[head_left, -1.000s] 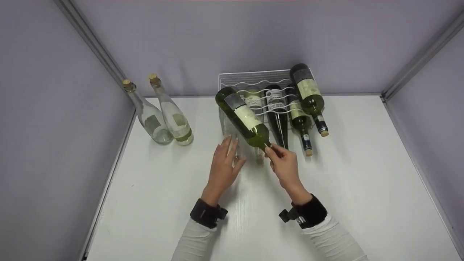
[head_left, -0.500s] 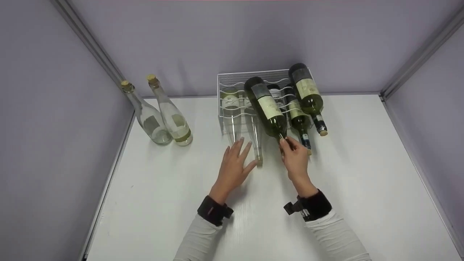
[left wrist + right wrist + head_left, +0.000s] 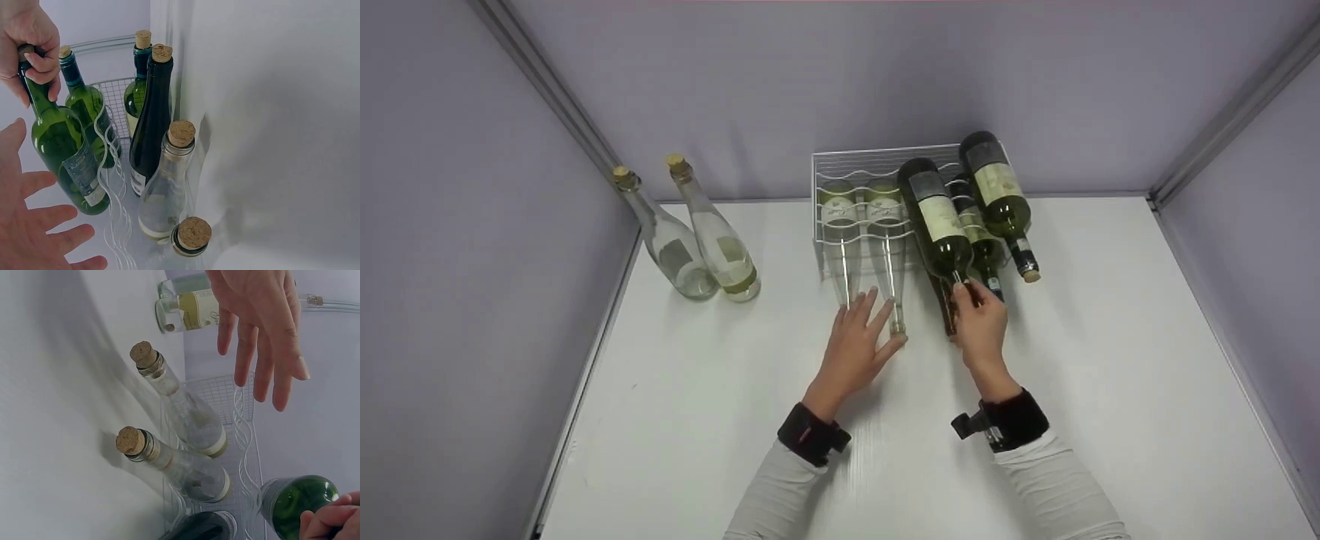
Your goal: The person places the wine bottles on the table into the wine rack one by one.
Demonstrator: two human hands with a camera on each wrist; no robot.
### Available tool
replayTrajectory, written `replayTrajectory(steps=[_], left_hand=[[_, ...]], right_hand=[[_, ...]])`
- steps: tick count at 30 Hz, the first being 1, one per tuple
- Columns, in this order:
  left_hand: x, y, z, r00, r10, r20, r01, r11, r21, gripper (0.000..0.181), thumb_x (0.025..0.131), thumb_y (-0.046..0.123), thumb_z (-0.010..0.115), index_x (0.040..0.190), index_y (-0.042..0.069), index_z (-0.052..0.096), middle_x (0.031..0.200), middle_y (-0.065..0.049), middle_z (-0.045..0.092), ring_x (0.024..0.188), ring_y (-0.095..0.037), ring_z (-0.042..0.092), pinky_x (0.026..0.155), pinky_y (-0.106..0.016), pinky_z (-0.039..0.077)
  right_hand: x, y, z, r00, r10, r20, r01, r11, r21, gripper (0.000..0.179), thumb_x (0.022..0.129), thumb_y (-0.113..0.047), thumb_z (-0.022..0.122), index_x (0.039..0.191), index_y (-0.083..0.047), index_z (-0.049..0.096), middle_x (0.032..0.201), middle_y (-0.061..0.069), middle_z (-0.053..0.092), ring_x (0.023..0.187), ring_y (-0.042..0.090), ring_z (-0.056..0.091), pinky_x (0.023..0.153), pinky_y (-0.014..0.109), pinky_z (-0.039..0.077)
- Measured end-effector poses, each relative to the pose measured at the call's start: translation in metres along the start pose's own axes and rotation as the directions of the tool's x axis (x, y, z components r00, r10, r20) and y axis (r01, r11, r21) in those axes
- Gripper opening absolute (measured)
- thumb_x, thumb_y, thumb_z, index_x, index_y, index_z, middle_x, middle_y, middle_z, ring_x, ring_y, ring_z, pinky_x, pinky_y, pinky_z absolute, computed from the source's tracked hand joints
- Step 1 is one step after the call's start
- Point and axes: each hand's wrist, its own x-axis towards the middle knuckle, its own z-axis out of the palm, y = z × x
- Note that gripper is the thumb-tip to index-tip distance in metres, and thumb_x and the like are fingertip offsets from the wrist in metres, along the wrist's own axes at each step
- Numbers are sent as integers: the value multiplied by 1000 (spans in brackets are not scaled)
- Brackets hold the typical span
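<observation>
My right hand (image 3: pixel 981 322) grips the corked neck of a green wine bottle (image 3: pixel 941 217). The bottle tilts, neck toward me, over the top of a white wire wine rack (image 3: pixel 855 160). Fingers spread, my left hand (image 3: pixel 855 349) hovers at the necks of two clear bottles (image 3: pixel 840 214) in the rack's lower level; it holds nothing. Beneath the held bottle lies a dark bottle (image 3: pixel 947 307), mostly hidden. Beside that is a lower green bottle (image 3: pixel 992 259), and another green bottle (image 3: pixel 996 184) rests on the top level at right. In the left wrist view, the held bottle (image 3: pixel 67 146) sits against the wavy wires.
Two clear corked bottles (image 3: pixel 675 255) stand upright at the table's left, close together. Grey panel walls (image 3: pixel 735 90) enclose the white table (image 3: pixel 660 420) at the back and both sides. Corked necks in the rack stick out toward me.
The held green bottle has moved right across the rack's top, closer to the other top bottle. My left hand has drifted right, fingers still spread, uncovering the clear bottles.
</observation>
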Motion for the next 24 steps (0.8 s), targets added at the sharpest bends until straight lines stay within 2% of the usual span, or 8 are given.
replayTrajectory(steps=[7,11,16,19,24], left_hand=[[7,3,-1,1000,0,-1,0,1000,5,67,100,58,39,151,15,41,157,-16,30,143,-34,27,114,-56,21],[10,4,0,1000,8,-5,-8,1000,7,67,101,59,38,149,14,43,156,-16,32,143,-34,28,113,-56,21],[12,6,2,1000,2,3,-2,1000,16,67,100,59,38,150,15,43,156,-15,31,143,-32,28,112,-57,23],[12,7,3,1000,-4,10,4,1000,14,67,100,59,39,150,15,43,156,-15,32,143,-32,27,112,-57,24],[13,9,3,1000,-13,23,13,1000,-7,67,100,59,39,151,16,41,157,-14,31,144,-32,27,113,-56,22]], right_hand=[[6,3,-1,998,-40,-53,35,994,-102,45,101,-19,58,136,8,52,92,13,60,64,9,53,55,18,44],[9,4,0,997,-40,-58,31,989,-144,46,101,-20,57,137,8,50,103,17,62,78,17,57,63,21,47],[13,7,1,995,-74,-60,60,975,-212,47,102,-20,56,137,10,49,123,24,60,102,28,58,85,37,48],[16,8,2,992,-111,-64,91,962,-259,46,101,-19,56,136,11,50,124,26,59,104,33,59,89,45,47],[19,8,6,987,-145,-67,115,937,-330,46,101,-21,56,136,9,52,123,26,61,107,35,59,90,48,47]])
